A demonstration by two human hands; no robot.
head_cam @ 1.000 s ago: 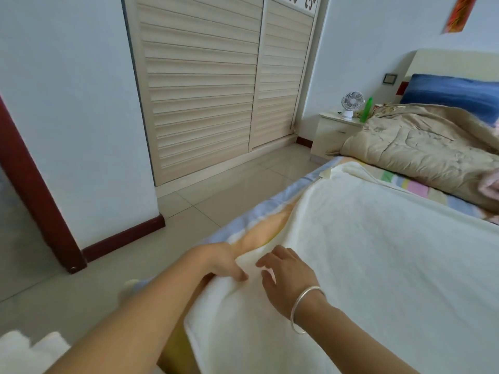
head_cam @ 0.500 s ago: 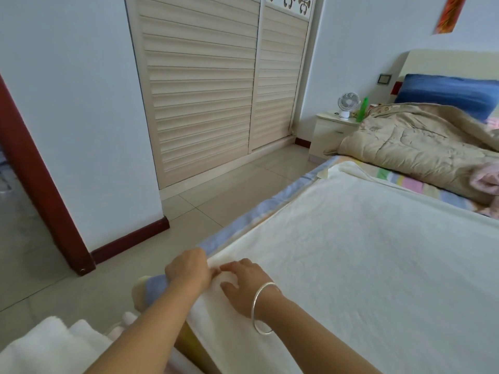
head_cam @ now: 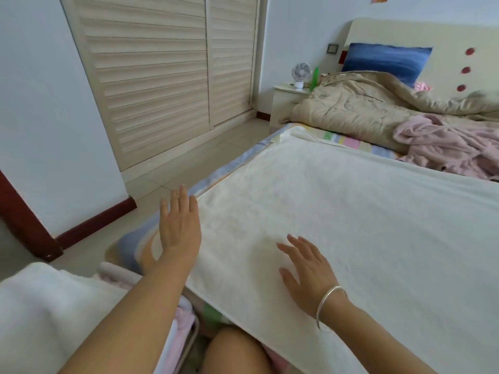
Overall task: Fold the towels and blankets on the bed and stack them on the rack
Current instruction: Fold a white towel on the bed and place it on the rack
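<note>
As you look down over the corner of the bed (head_cam: 232,168), a folded white stack (head_cam: 40,306) sits at your lower left, blurred by closeness. It lies on what seems to be the rack (head_cam: 194,337), of which only a thin grey bar shows, just beside the bed. Behind it stand the louvred wardrobe doors (head_cam: 162,76).

Your left hand (head_cam: 179,228) is flat and palm down, fingers straight and close together, over the left edge of the white blanket (head_cam: 351,211). You grip nothing with it; whether the palm presses the cloth or hangs just above it is hard to tell.

The white blanket lies spread flat across the near part of the bed, its near edge hanging over the side towards your knee.

Your right hand (head_cam: 307,273) rests palm down on the blanket, fingers spread and relaxed, holding nothing, with a silver bracelet (head_cam: 330,306) on the wrist.

Further right and back, a crumpled beige quilt (head_cam: 364,106) lies near the headboard, and a pink blanket (head_cam: 445,147) is bunched beside it, just beyond the white blanket's far edge.
</note>
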